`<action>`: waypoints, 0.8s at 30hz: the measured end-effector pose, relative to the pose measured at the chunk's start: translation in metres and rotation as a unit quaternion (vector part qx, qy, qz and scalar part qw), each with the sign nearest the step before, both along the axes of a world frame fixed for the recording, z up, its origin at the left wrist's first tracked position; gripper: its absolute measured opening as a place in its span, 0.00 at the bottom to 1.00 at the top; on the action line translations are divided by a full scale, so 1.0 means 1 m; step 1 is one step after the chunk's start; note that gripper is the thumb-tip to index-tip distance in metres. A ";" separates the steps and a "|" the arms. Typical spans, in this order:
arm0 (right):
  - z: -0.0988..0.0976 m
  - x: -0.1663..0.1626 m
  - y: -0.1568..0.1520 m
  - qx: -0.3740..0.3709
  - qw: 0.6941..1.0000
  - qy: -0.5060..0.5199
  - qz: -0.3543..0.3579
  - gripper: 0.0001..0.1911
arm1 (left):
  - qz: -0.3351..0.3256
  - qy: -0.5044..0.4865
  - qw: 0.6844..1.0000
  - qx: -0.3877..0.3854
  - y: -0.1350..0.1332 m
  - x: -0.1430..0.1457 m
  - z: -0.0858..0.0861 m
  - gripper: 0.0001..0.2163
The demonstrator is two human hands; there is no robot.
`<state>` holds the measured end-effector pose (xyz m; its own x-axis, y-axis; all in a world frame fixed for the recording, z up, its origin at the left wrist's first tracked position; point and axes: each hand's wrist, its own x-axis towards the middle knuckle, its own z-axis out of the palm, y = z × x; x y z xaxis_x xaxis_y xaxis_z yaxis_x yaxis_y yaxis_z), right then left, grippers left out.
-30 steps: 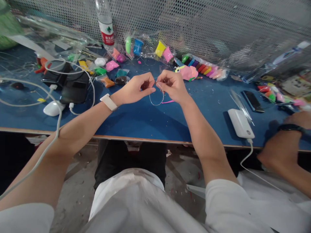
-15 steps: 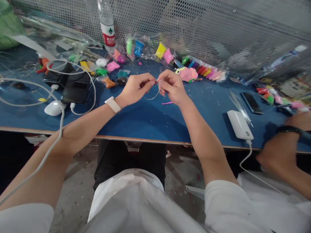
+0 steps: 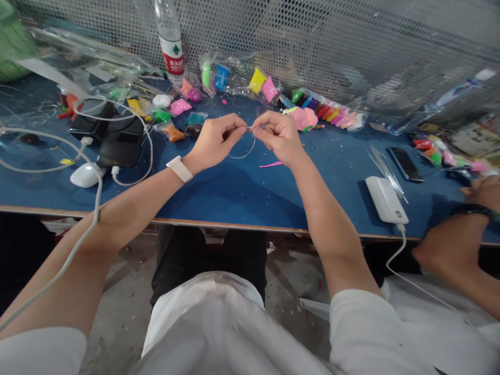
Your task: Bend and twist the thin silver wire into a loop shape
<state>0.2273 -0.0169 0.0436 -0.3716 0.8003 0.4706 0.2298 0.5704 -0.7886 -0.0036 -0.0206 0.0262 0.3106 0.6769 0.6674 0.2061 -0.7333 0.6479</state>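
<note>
Cord (image 3: pixel 244 157) pinched between both hands, its loop hung above the table (image 3: pixel 219 200).
One end section is gripped by thumb and finger of the left hand (image 3: pixel 216 139), and just beside it by those of the right hand (image 3: pixel 279 136); a pink strip (image 3: pixel 271 164) is seen near the right hand; a broad stretch of blue is left between hands and front edge (image 3: pixel 234 226); the left side is bounded by a mouse (image 3: pixel 86 175), the right by a power bank (image 3: pixel 386 199), the back by clay packets (image 3: pixel 221 78) and mesh (image 3: pixel 234 31); on the bottle (image 3: pixel 172 49), a green tree mark is shown above a red band, its white characters seemingly read as 农夫山泉; smaller print cannot be made out.
</note>
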 end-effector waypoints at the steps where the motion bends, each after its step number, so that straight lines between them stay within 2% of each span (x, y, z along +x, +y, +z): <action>1: -0.001 0.000 0.000 0.011 1.000 -0.007 -0.005 0.27 | -0.012 -0.013 0.999 -0.028 0.000 0.001 0.001 0.09; 6: -0.001 0.000 -0.002 0.051 0.997 -0.052 -0.019 0.30 | -0.105 -0.090 0.970 -0.201 -0.001 0.005 0.007 0.14; 10: 0.003 0.003 -0.007 0.085 0.992 -0.090 -0.028 0.31 | -0.161 -0.103 0.937 -0.291 -0.004 0.007 0.010 0.10; 17: 0.012 0.006 -0.015 0.137 0.978 -0.149 -0.046 0.28 | -0.182 -0.117 0.918 -0.333 -0.006 0.005 0.011 0.06; 24: 0.010 0.005 -0.016 0.169 0.964 -0.202 -0.027 0.23 | -0.116 -0.093 0.948 -0.280 0.000 0.007 0.000 0.09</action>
